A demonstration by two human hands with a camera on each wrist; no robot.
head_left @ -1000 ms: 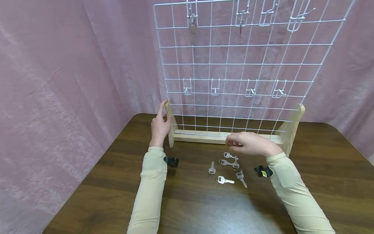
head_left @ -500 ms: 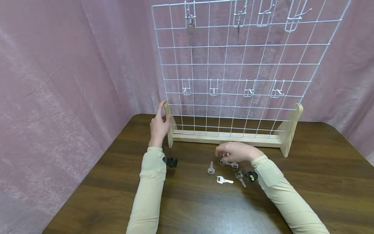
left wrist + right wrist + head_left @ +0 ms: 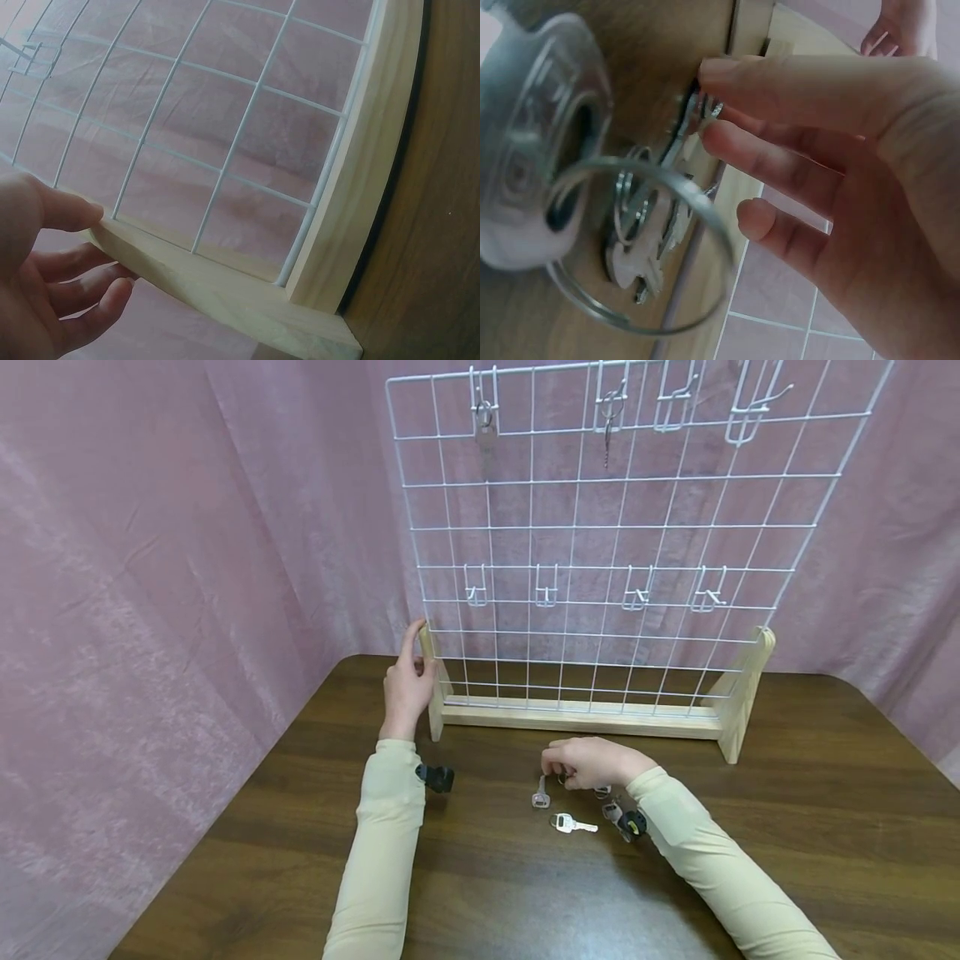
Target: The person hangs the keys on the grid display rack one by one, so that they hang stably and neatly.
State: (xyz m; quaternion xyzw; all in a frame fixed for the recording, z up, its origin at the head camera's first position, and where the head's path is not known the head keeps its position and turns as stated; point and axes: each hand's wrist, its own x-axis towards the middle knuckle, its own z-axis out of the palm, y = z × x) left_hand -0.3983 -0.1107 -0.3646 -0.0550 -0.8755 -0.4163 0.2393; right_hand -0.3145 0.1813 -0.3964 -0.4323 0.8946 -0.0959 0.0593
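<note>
My left hand holds the left wooden upright of a white wire grid rack. In the left wrist view its thumb lies on the wood edge and its other fingers curl below. My right hand is low over several silver keys on the table, fingertips down beside an upright-lying key. In the right wrist view, its thumb and fingers are around a key with a ring; whether they pinch it is hidden. Nearer me lies a bright key with a ring. Another key is partly covered by the wrist camera.
The wire grid stands upright on a wooden base. Two keys hang from its top hooks. The lower row of hooks juts forward. Brown table spreads in front; a pink curtain hangs behind.
My right hand has come down and left from in front of the base onto the keys, covering some of them. The left hand has stayed on the upright.
</note>
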